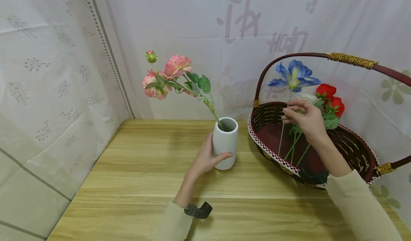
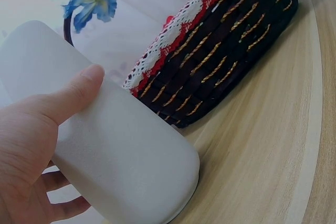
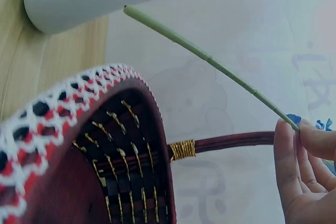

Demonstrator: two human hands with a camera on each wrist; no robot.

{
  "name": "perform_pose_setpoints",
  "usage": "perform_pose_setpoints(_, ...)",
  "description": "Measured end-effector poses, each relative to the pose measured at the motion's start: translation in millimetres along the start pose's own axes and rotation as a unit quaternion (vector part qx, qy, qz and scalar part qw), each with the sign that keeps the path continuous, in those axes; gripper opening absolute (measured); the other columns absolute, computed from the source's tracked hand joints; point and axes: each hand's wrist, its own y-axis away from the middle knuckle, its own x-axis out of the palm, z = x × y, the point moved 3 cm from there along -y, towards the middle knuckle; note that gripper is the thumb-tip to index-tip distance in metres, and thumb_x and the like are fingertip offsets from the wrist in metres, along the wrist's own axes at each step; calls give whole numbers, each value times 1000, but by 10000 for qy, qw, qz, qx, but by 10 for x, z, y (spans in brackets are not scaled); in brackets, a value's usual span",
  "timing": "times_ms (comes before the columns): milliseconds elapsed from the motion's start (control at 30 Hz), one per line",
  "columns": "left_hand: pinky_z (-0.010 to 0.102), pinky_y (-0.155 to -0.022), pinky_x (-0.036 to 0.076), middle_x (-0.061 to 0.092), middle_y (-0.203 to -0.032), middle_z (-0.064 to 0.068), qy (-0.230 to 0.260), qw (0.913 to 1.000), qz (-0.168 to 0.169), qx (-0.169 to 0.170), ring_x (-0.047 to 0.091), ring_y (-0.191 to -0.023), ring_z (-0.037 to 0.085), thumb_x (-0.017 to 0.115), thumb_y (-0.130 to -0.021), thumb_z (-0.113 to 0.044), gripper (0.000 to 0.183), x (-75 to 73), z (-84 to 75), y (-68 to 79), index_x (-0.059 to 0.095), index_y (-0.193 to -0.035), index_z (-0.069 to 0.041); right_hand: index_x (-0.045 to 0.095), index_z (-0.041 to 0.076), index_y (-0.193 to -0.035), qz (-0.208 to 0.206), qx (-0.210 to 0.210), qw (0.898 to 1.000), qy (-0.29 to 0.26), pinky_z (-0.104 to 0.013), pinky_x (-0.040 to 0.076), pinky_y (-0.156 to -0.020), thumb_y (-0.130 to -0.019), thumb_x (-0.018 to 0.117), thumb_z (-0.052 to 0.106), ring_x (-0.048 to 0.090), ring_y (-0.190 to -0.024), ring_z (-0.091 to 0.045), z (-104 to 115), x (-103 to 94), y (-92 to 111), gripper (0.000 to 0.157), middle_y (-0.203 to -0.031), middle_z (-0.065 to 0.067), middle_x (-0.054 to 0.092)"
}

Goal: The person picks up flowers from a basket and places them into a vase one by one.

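Observation:
My left hand grips a white vase standing on the table, fingers behind it and thumb across its front. Pink roses with a bud and green leaves lean out of the vase to the left. Thumb and fingertips of my right hand pinch the thin stem of a blue flower, held upright over the basket. In the right wrist view the bare lower end of the green stem points toward the vase. Red flowers stand in the basket behind the right hand.
The dark woven basket has a white and red lace rim and a tall arched handle wrapped in gold. A wooden table carries basket and vase. Patterned cloth hangs behind, and another covers the left side.

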Motion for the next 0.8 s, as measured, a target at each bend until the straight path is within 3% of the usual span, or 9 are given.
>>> perform_pose_setpoints(333, 47, -104, 43, 50, -140, 7, 49, 10000, -25, -38, 53, -123, 23, 88, -80, -28, 95, -3, -38, 0, 31, -155, -18, 56, -5, -121, 220, -169, 9996, -60, -27, 59, -67, -94, 68, -4, 72, -73, -17, 41, 143, 39, 30, -93, -4, 70)
perform_pose_setpoints(800, 44, -104, 44, 51, -139, 4, 24, 10000, 12, -9, 53, -123, 20, 88, -81, -32, 94, -5, 0, -9, 31, -155, -19, 61, 3, -120, 388, -299, 9981, 383, -27, 58, -68, -96, 66, -1, 72, -77, -17, 68, 292, 58, 25, -95, -4, 70)
